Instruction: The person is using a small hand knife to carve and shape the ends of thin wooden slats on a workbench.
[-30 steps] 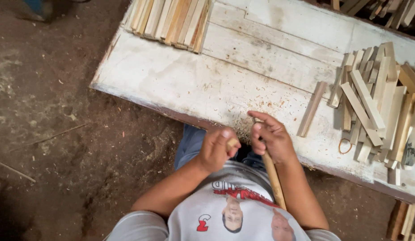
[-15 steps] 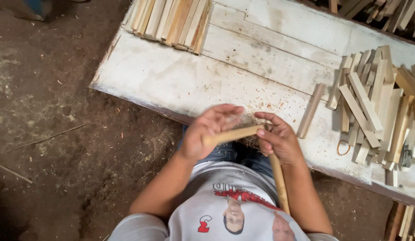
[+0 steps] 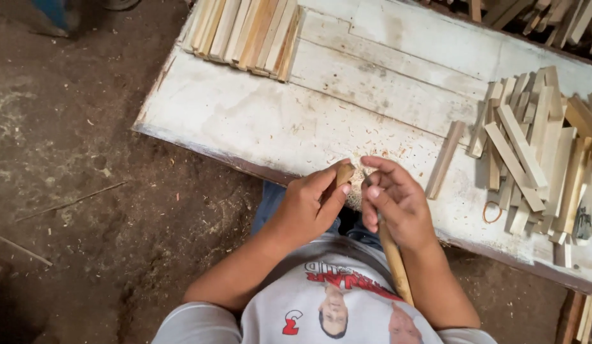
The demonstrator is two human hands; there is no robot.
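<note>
The left hand [image 3: 305,207] is curled shut around a short wooden piece [image 3: 344,173], whose rounded end pokes out between thumb and fingers toward one o'clock. The right hand [image 3: 395,200] lies just beside it at three o'clock, fingers bent around the upper end of a long wooden handle [image 3: 395,261] that runs down toward five o'clock past the wrist; what sits at its tip is hidden behind the fingers. Both hands meet over the near edge of a worn white wooden table [image 3: 258,121], above a small heap of shavings [image 3: 354,191]. A loose pile of cut wood strips [image 3: 532,146] lies at two o'clock, nearer the right hand, with one single strip [image 3: 444,159] apart. A neat stack of slats [image 3: 245,28] rests at eleven o'clock. No packages or signs show.
</note>
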